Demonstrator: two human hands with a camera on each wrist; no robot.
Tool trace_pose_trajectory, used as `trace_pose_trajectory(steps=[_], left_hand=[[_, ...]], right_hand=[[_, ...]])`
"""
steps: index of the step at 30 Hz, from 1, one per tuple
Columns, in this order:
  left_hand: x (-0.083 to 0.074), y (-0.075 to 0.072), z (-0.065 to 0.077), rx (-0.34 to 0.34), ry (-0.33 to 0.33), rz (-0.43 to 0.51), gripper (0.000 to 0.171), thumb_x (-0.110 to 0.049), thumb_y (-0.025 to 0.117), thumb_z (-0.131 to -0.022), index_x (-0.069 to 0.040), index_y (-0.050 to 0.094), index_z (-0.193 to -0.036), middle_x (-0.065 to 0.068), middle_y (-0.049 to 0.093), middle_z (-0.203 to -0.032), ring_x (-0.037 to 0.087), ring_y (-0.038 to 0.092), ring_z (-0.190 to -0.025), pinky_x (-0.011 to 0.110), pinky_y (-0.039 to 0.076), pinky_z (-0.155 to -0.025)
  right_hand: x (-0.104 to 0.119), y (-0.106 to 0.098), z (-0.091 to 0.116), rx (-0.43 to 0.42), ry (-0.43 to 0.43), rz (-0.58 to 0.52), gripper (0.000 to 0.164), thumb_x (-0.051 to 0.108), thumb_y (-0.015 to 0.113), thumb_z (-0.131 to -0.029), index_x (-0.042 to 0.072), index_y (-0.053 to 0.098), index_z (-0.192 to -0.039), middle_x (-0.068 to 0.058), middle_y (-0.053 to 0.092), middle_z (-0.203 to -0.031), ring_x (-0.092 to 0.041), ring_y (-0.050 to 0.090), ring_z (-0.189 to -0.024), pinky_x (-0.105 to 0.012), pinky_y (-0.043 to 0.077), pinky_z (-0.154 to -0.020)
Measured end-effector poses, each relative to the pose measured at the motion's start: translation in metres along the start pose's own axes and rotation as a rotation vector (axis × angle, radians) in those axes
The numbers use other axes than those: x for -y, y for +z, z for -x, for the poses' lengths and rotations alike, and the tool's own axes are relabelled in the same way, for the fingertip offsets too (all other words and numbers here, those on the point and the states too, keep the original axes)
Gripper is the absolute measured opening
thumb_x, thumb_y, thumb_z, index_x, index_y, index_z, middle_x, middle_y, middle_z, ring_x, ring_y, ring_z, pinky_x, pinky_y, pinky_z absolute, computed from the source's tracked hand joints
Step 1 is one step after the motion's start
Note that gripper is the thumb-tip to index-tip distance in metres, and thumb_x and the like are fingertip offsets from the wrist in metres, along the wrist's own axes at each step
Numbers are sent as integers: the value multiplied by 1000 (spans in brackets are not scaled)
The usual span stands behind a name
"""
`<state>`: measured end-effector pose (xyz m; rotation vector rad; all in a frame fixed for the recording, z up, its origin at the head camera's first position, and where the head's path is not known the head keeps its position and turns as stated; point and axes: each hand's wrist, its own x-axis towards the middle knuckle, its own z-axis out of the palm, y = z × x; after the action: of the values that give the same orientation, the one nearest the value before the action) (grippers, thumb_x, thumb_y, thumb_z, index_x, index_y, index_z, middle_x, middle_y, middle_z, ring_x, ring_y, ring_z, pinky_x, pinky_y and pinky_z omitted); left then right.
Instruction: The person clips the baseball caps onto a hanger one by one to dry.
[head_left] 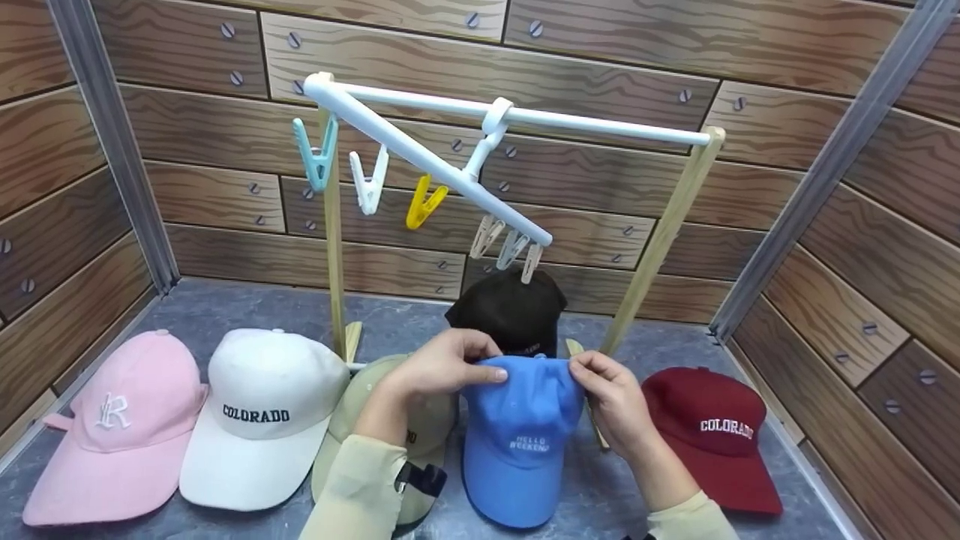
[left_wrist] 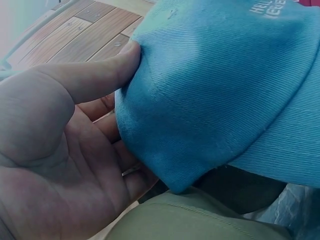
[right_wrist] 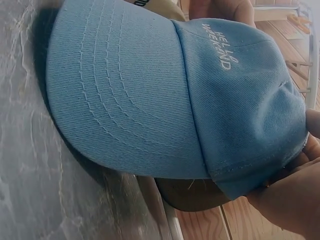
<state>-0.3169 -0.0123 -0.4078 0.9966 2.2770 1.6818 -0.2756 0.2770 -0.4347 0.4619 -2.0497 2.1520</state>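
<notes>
Both hands hold a blue cap [head_left: 523,420] by its crown, brim pointing down toward me, with white "HELLO WEEKEND" lettering in front. My left hand [head_left: 442,367] grips the crown's left side; in the left wrist view its thumb [left_wrist: 107,72] lies on the outer fabric and the other fingers go behind. At the upper right edge, my right hand [head_left: 611,390] pinches the cloth between thumb and fingers. Directly behind stands a black cap [head_left: 514,315], just under the pegs at the hanger's near end; whether a peg grips it I cannot tell.
A white hanger bar [head_left: 420,150] hooks over a rack rail [head_left: 600,124] and carries several pegs, including a yellow one [head_left: 425,202]. Pink [head_left: 127,435], white [head_left: 262,420] and olive [head_left: 337,435] caps sit left; a dark red cap [head_left: 709,435] sits right. Wood-patterned walls enclose the table.
</notes>
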Motion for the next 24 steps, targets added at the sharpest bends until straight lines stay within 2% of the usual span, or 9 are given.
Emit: trace_pose_trajectory(steps=[7,13,18,24], left_hand=[[-1,-5,4,16,-19,2,14,-17,86,-99,-4,79,-99,-7,71,-85,9,61,-80,28,50,-74],[-2,-11,6,14,-3,45,15,-16,84,-100,-2,79,-101,-6,73,-88,10,63,-83,28,52,-77],[-5,-16,7,-23,34,93,14,-15,82,-102,-2,79,-103,-5,73,-92,11,63,-87,28,52,-80],[-11,-19,10,-103,52,142,14,-16,81,-102,-3,78,-103,-4,70,-92,13,60,-88,30,50,-79]], right_hand=[[1,9,-1,-12,-4,-16,20,-2,61,-110,-21,62,-106,-6,67,-96,-16,63,-94,-28,55,-83],[5,15,-4,-3,-19,-28,18,-1,60,-111,-17,66,-106,-7,66,-99,-17,62,-97,-29,55,-85],[12,20,-10,13,-49,-54,16,1,60,-112,-8,71,-105,-6,69,-101,-17,63,-97,-29,56,-85],[20,28,-15,20,-64,-75,17,2,58,-113,-6,71,-105,-6,68,-100,-16,61,-94,-29,54,-82]])
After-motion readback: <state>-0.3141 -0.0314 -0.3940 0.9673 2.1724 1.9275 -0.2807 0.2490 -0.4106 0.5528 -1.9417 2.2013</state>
